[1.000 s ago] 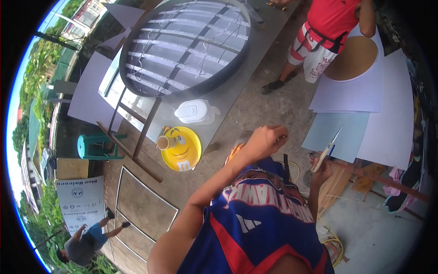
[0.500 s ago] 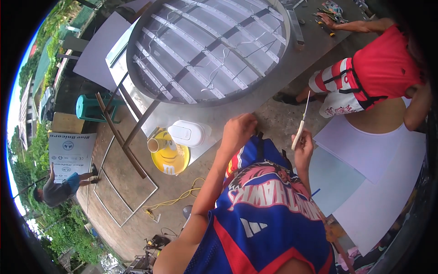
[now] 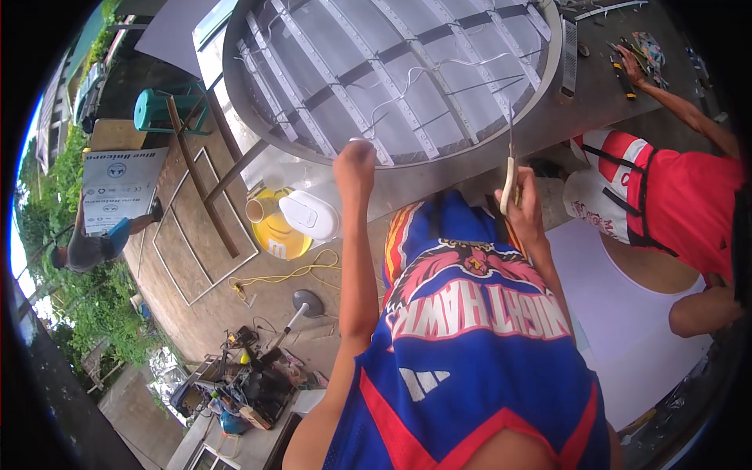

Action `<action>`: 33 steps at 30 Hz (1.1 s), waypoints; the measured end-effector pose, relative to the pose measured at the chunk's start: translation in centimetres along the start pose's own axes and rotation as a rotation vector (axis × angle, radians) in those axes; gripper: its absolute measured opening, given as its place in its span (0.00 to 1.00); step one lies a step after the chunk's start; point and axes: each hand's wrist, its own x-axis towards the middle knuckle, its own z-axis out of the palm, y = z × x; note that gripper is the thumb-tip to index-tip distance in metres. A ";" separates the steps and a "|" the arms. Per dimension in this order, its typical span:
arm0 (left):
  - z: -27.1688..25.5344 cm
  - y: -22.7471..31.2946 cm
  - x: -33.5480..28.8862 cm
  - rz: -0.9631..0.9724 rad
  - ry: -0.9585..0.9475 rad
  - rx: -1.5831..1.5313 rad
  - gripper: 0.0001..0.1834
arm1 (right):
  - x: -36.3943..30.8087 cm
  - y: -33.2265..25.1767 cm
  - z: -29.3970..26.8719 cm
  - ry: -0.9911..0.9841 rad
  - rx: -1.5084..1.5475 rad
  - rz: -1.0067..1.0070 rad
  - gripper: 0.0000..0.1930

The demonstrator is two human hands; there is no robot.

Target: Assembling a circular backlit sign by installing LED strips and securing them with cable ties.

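A large round grey frame (image 3: pixel 270 143) lies on the metal table, crossed inside by several white LED strips (image 3: pixel 389 88) and loose white wires (image 3: pixel 409 78). My left hand (image 3: pixel 355 167) is closed at the near rim of the frame, by the end of one strip. Something small and whitish shows at its fingertips, too small to make out. My right hand (image 3: pixel 523 200) grips a pair of scissors (image 3: pixel 509 182) by cream handles. Their narrow blades point away from me, over the near right rim of the frame.
A white oval container (image 3: pixel 310 216) and a cardboard tube (image 3: pixel 255 209) rest on a round yellow lid (image 3: pixel 283 237) at left. A co-worker in red (image 3: pixel 689 211) leans at right, one hand by tools (image 3: pixel 638 63). A teal stool (image 3: pixel 149 110), fan (image 3: pixel 308 304) and white sheets (image 3: pixel 627 313) stand around.
My left hand has risen forward from beside my body to the rim of the round frame. The scissors have moved forward too, blades now over the rim. My view has shifted.
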 end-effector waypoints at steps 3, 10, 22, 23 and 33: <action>1.5 -1.3 2.9 -0.070 0.066 0.039 0.12 | 3.6 -1.1 -0.9 -0.146 -0.084 -0.033 0.17; 4.4 -1.5 5.2 -0.109 0.036 0.336 0.10 | 8.4 2.3 -5.8 -0.473 0.095 0.197 0.11; 5.6 -2.7 4.5 -0.120 0.164 0.331 0.10 | 7.0 23.0 -10.7 0.140 -0.664 0.226 0.16; 5.5 -3.0 4.5 -0.121 0.175 0.338 0.10 | 7.6 23.6 -10.0 0.138 -0.655 0.219 0.16; 3.2 -3.6 5.9 -0.351 -0.004 0.002 0.13 | 9.8 24.1 -6.7 -0.081 -0.575 -0.056 0.11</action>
